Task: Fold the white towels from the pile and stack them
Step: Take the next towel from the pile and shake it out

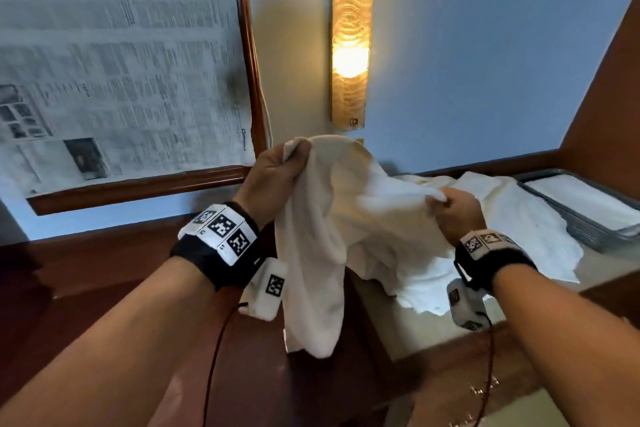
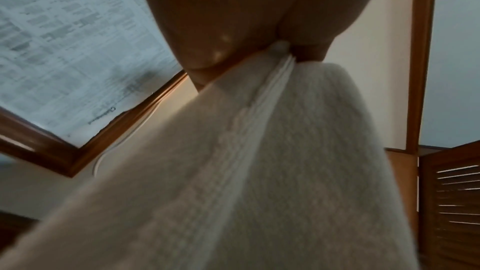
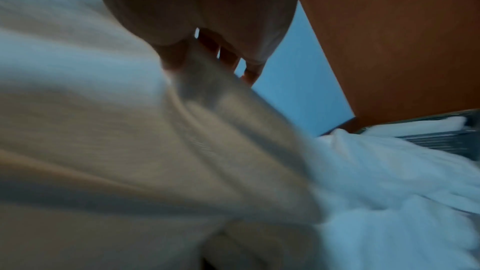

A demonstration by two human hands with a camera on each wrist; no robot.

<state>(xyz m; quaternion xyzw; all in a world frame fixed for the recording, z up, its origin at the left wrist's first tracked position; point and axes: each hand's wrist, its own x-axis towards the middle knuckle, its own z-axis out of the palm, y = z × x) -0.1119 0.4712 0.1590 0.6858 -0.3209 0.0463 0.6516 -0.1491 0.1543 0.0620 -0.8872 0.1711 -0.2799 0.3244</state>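
Clearly you're early: your left hand and right hand each pinch an edge of one unfolded towel, with the pile waiting beyond your right hand.

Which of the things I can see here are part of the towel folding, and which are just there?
In use: the towel, gripped by the left hand and right hand; the towel pile.

Just there: wall lamp, newspaper, tray.
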